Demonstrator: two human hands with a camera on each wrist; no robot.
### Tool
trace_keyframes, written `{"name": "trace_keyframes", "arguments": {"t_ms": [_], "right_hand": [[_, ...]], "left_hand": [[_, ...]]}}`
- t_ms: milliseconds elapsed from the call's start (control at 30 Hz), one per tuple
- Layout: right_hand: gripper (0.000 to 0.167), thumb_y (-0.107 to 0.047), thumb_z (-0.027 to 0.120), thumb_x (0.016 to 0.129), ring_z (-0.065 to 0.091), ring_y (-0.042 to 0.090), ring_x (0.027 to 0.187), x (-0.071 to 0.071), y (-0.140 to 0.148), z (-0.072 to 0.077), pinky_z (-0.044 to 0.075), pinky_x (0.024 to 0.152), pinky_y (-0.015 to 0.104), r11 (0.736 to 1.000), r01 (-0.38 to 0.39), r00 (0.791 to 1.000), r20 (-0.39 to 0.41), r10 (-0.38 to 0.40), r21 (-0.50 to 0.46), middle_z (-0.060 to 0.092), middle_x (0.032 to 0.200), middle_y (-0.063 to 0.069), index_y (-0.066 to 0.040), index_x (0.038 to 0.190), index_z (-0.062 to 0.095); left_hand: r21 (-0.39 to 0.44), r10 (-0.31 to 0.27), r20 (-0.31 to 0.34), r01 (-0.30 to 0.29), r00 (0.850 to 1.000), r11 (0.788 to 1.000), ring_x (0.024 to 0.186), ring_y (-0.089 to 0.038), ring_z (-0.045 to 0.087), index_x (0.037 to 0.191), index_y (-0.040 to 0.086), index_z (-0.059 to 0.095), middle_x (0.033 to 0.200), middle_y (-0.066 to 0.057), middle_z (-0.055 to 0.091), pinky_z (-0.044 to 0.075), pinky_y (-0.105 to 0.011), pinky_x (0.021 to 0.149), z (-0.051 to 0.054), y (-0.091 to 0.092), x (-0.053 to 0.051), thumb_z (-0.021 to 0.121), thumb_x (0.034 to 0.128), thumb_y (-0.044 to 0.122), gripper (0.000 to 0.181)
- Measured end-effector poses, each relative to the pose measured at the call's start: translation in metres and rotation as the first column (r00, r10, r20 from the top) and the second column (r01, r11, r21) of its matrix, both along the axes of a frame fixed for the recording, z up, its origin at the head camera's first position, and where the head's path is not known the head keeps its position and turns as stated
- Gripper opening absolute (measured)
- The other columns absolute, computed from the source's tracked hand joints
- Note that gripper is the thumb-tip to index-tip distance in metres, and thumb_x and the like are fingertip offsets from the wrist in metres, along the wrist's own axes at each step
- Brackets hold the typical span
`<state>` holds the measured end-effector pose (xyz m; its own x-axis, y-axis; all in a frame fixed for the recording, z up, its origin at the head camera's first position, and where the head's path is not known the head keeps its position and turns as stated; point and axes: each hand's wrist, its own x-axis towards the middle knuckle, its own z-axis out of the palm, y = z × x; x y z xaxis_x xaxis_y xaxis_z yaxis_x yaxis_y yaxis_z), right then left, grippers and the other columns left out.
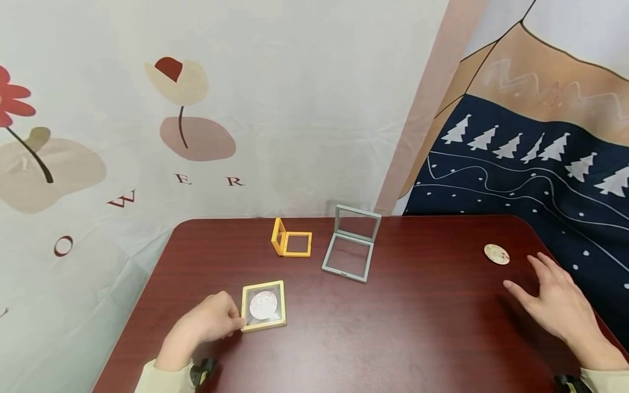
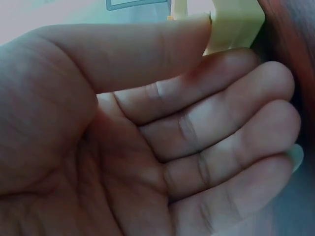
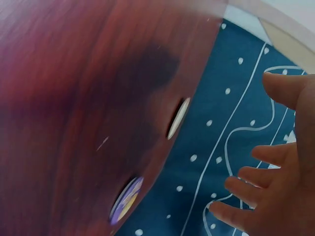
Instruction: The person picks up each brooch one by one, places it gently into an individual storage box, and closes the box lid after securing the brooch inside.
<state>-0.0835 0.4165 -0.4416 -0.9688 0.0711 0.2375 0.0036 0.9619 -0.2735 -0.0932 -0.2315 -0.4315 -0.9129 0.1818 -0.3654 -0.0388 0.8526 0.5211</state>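
Note:
My left hand (image 1: pixel 208 319) pinches the left edge of a pale yellow square display frame (image 1: pixel 263 328), which lies flat on the table. A round whitish disc (image 1: pixel 263 305) shows inside its clear window. In the left wrist view the thumb and index finger meet at the corner of the yellow frame (image 2: pixel 238 22); the other fingers are curled. My right hand (image 1: pixel 562 305) hovers over the table's right side, fingers spread, holding nothing. Just beyond its fingertips lies a round patterned disc (image 1: pixel 497 254). The right wrist view shows a pale disc (image 3: pixel 178 118) and a purple-and-yellow disc (image 3: pixel 126 200).
At the table's back stand two opened frames, a small orange-yellow one (image 1: pixel 297 254) and a larger grey-green one (image 1: pixel 367 262). The dark red table (image 1: pixel 393 338) meets a white printed curtain (image 1: pixel 304 109) behind and a navy tree-patterned cloth (image 1: pixel 491 180) at right.

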Motion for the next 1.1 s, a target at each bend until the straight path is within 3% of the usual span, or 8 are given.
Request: {"name": "trace_keyframes", "arguments": {"t_ms": [167, 300, 467, 600, 867, 1100], "right_hand": [[0.085, -0.04, 0.069, 0.098, 0.03, 0.066, 0.134, 0.003, 0.014, -0.003, 0.021, 0.11, 0.076, 0.999, 0.041, 0.999, 0.015, -0.041, -0.002, 0.029, 0.154, 0.043, 0.017, 0.148, 0.033], [0.089, -0.043, 0.068, 0.099, 0.03, 0.067, 0.133, 0.004, 0.024, -0.005, 0.023, 0.108, 0.077, 0.997, 0.076, 0.996, 0.046, -0.077, 0.012, 0.029, 0.151, 0.045, 0.018, 0.15, 0.029], [0.089, -0.045, 0.068, 0.099, 0.033, 0.067, 0.127, 0.005, 0.031, -0.008, 0.027, 0.102, 0.079, 0.995, 0.098, 0.991, 0.084, -0.1, 0.031, 0.031, 0.144, 0.047, 0.019, 0.148, 0.03], [0.089, -0.046, 0.066, 0.1, 0.032, 0.067, 0.126, 0.005, 0.036, -0.009, 0.028, 0.1, 0.08, 0.992, 0.119, 0.984, 0.13, -0.123, 0.039, 0.03, 0.142, 0.048, 0.021, 0.146, 0.03], [0.091, -0.053, 0.064, 0.099, 0.032, 0.067, 0.122, 0.005, 0.042, -0.013, 0.032, 0.097, 0.081, 0.985, 0.158, 0.959, 0.227, -0.169, 0.066, 0.03, 0.137, 0.05, 0.022, 0.141, 0.033], [0.092, -0.056, 0.063, 0.099, 0.034, 0.068, 0.119, 0.004, 0.047, -0.017, 0.033, 0.097, 0.08, 0.984, 0.156, 0.951, 0.255, -0.173, 0.085, 0.033, 0.133, 0.051, 0.024, 0.136, 0.038]], "left_hand": [[-0.018, -0.03, -0.013, 0.03, 0.999, 0.999, 0.048, -0.009, 0.037, 0.051, 0.013, 0.055, 0.046, 0.009, 0.039, 0.03, -0.026, 0.05, 0.001, -0.005, -0.002, 0.081, 0.0891, 0.017, 0.046], [-0.043, -0.046, -0.084, 0.043, 0.995, 0.998, 0.052, -0.011, 0.039, 0.058, 0.016, 0.055, 0.053, 0.007, 0.04, 0.032, -0.029, 0.053, 0.004, -0.008, -0.007, 0.081, 0.0902, 0.02, 0.042], [-0.127, 0.026, -0.207, -0.053, 0.978, 0.99, 0.06, -0.017, 0.05, 0.073, 0.018, 0.065, 0.064, 0.004, 0.055, 0.038, -0.036, 0.054, 0.01, -0.006, -0.017, 0.077, 0.0944, 0.029, 0.026], [-0.12, 0.092, -0.288, -0.132, 0.953, 0.984, 0.071, -0.021, 0.061, 0.091, 0.016, 0.075, 0.078, 0.003, 0.067, 0.046, -0.044, 0.057, 0.012, -0.001, -0.026, 0.074, 0.0954, 0.033, 0.017], [-0.069, 0.149, -0.364, -0.186, 0.92, 0.98, 0.096, -0.032, 0.069, 0.124, 0.01, 0.074, 0.108, -0.01, 0.075, 0.051, -0.06, 0.076, 0.004, 0.012, -0.04, 0.073, 0.0952, 0.043, 0.044], [-0.045, 0.154, -0.36, -0.182, 0.92, 0.982, 0.117, -0.042, 0.065, 0.142, 0.01, 0.063, 0.134, -0.017, 0.069, 0.047, -0.066, 0.086, 0.0, 0.022, -0.054, 0.069, 0.0954, 0.053, 0.064]]}}
